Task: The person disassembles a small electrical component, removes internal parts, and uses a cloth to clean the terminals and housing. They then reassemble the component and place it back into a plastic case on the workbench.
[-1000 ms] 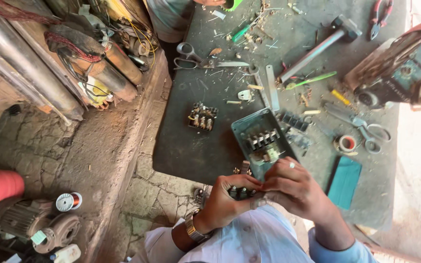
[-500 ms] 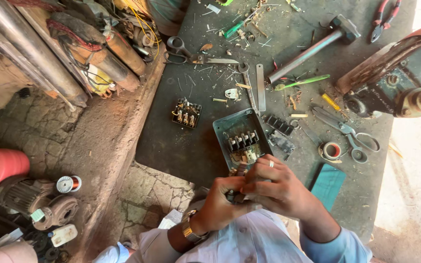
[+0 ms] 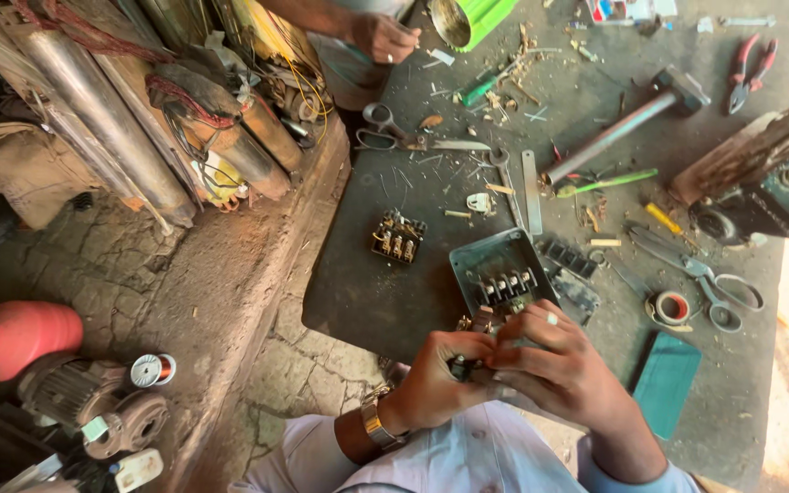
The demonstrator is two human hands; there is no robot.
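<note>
Head view: left hand (image 3: 436,383) and right hand (image 3: 554,365) pinch a small dark part (image 3: 458,368) together — best kept steady, close over the grey switch box (image 3: 495,274).

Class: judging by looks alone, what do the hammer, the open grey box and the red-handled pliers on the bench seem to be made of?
Hammer: dull grey metal throughout, probably steel.
Grey box: painted sheet metal, judging by its thin folded walls.
Pliers: dark metal jaws, with red sleeves that look like plastic or rubber.
</note>
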